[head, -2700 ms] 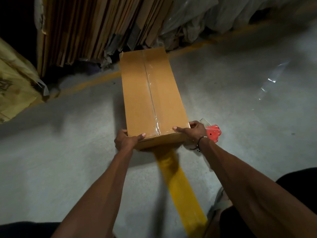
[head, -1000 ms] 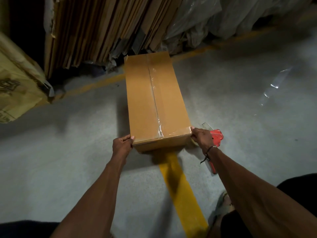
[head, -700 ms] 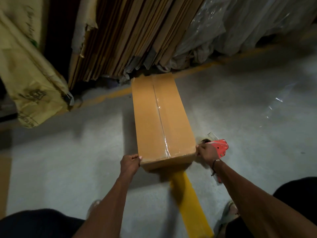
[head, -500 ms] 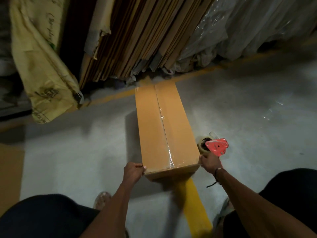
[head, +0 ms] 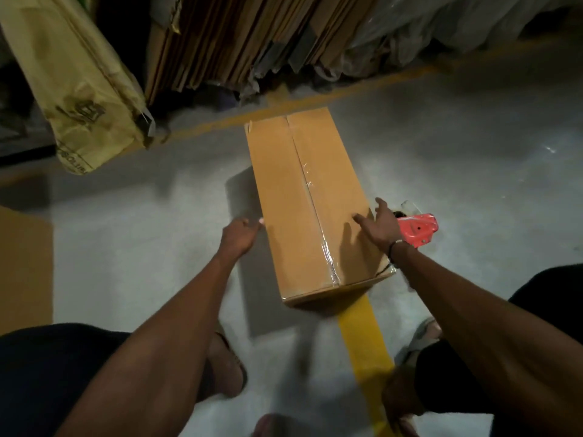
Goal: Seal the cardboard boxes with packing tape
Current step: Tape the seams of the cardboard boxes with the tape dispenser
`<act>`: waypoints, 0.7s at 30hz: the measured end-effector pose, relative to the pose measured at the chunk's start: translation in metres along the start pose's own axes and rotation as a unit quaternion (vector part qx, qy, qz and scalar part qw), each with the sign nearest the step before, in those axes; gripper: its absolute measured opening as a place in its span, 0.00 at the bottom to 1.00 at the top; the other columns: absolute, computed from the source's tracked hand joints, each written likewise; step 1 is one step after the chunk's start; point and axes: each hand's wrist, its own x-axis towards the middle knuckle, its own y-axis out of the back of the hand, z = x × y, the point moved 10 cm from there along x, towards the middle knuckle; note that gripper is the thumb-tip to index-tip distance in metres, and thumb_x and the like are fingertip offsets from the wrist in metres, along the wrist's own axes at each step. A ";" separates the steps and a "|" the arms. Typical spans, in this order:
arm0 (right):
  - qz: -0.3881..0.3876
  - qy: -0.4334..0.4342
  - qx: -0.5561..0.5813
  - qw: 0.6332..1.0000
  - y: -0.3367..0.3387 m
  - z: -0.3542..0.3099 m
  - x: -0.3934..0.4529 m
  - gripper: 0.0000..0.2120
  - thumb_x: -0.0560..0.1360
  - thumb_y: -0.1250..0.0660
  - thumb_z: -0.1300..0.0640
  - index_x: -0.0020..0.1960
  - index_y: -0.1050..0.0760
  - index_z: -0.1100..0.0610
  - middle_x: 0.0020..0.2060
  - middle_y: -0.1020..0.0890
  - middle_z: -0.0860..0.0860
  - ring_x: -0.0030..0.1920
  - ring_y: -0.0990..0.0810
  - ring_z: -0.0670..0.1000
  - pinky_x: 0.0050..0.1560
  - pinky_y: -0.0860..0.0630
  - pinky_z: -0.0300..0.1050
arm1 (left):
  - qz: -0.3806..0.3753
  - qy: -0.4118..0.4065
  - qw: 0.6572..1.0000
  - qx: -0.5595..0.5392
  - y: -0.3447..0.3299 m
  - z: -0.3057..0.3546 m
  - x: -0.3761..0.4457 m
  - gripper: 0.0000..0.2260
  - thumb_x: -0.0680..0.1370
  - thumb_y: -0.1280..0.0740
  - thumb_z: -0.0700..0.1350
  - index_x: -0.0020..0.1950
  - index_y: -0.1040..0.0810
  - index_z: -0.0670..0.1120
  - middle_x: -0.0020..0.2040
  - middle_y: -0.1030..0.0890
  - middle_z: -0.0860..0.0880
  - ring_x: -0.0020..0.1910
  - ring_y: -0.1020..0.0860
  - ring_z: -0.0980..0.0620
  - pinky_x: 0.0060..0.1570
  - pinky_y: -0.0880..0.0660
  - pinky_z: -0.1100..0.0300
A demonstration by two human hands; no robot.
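Here, at the far left edge of the frame, a flat cardboard sheet (head: 22, 269) lies on the concrete floor (head: 126, 247), and a yellowish sack (head: 79, 80) leans in the upper left beside stacked flat cartons (head: 236, 36). Left of centre, the left hand (head: 238, 237) sits against the box's left side with its fingers loosely curled; whether it actually grips the edge I cannot tell. The cardboard box (head: 309, 203) lies lengthwise in the middle of the frame, its near end over a yellow floor stripe (head: 362, 335), with clear tape (head: 318, 222) running along its centre seam and wrinkling near the front corner. The right hand (head: 380, 227) rests spread on the box's top right edge, fingers straight, holding nothing. Just right of it, the red tape dispenser (head: 418, 230) lies on the floor.

The risk, as I judge it: the wrinkled tape at the near end may lift if it is not pressed flat, and turning the box could knock the dispenser, which lies so close beside it.
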 end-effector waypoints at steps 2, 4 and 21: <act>-0.002 0.010 0.001 1.000 -0.007 -0.024 0.021 0.46 0.77 0.27 0.41 0.83 0.48 0.57 0.78 0.36 0.61 0.77 0.35 0.63 0.76 0.36 0.58 | 0.017 0.006 0.998 -0.054 0.015 0.021 0.023 0.30 0.78 0.33 0.67 0.66 0.23 0.43 0.53 0.16 0.42 0.39 0.15 0.45 0.45 0.17 0.53; -0.013 0.022 -0.023 0.999 -0.017 -0.044 0.038 0.46 0.77 0.28 0.39 0.83 0.48 0.57 0.79 0.38 0.60 0.77 0.36 0.63 0.76 0.36 0.59 | 0.003 0.021 0.996 -0.090 0.014 0.035 0.046 0.29 0.79 0.32 0.64 0.70 0.27 0.43 0.57 0.19 0.41 0.42 0.16 0.46 0.39 0.16 0.54; -0.046 0.153 -0.326 0.932 -0.082 -0.121 0.060 0.43 0.73 0.33 0.29 0.80 0.41 0.48 0.77 0.35 0.57 0.76 0.39 0.63 0.75 0.39 0.62 | -0.012 0.132 0.962 -0.240 -0.065 -0.022 -0.047 0.19 0.74 0.20 0.47 0.49 0.22 0.33 0.36 0.16 0.39 0.31 0.14 0.43 0.34 0.16 0.47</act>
